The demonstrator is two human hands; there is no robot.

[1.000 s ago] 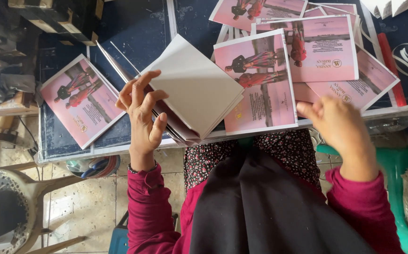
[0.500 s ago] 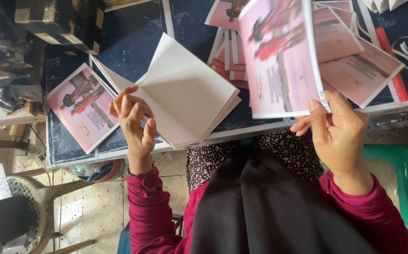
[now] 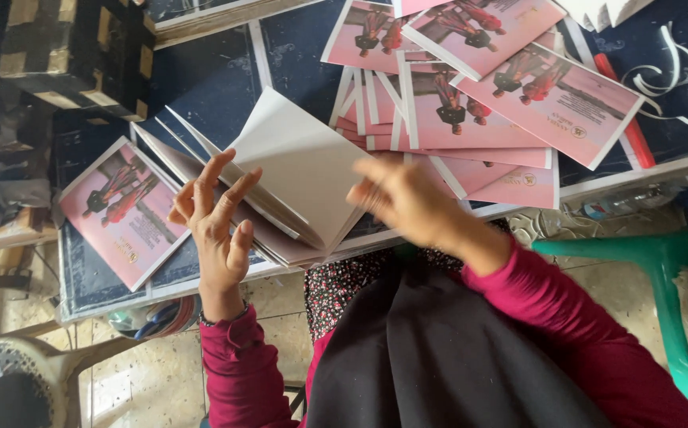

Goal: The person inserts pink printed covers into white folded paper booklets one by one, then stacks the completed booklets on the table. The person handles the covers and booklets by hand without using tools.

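The right hand point(image 3: 407, 202) has let go of the pink sheet it held up half a second ago and come down, blurred, onto the open booklet point(image 3: 296, 178) at the table point(image 3: 217, 71) edge; its grip cannot be told. The left hand point(image 3: 215, 226) rests beside the pages, fingers apart. Pink sheets point(image 3: 479, 103) pile beyond.

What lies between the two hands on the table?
In the head view, the open booklet of blank pages lies between the left hand and the blurred right hand.
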